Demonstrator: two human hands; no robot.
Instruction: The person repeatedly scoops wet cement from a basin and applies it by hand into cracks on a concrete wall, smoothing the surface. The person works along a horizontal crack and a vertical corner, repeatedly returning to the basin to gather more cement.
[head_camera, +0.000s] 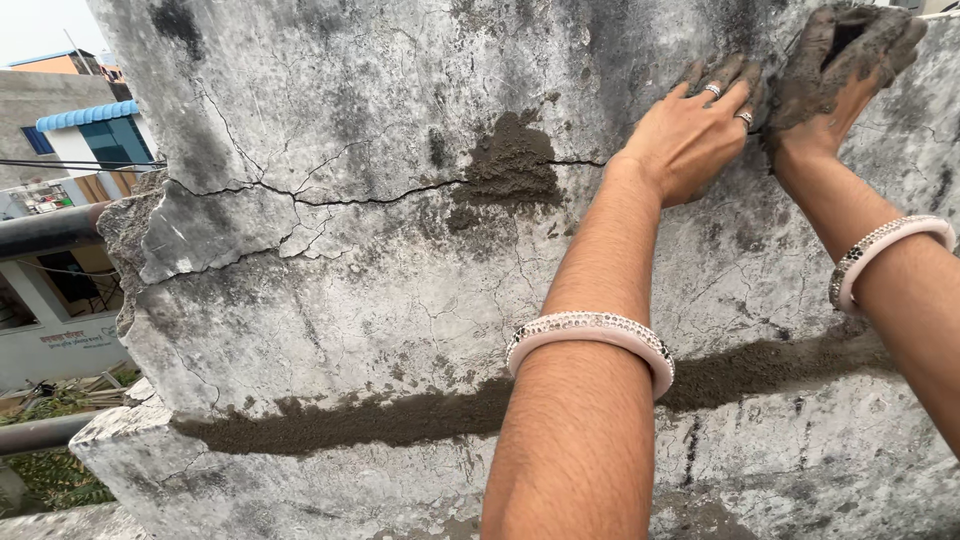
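Left forearm fills the near foreground, wearing a pale pink bangle (590, 338) studded with small stones. Right forearm comes in from the right edge with a matching second bangle (885, 252).

Behind the forearms, a dark band of wet mortar (400, 418) runs horizontally along the ledge joint of the concrete wall (330, 300), passing behind the left arm and carrying on to the right.

Left hand (690, 135) lies flat on the wall, fingers extended and together, not gripping anything; fingertips are smeared grey and press into the wall where the crack runs. Two rings (728, 104) sit on the fingers.

Right hand (835, 70) is just beside it, touching the wall higher up, coated in wet mortar. Fingers are curled around a grey mortar lump (870, 45), cupping it against the surface.

Left of the hands, a fresh mortar patch (510, 160) covers part of the crack (330, 198), which runs open leftward toward the broken wall corner.

Wall surface is weathered, grey, with fine crazing and black staining.

Far left background: a dark pipe (50, 228), a building with a blue roof (95, 115), more buildings below.
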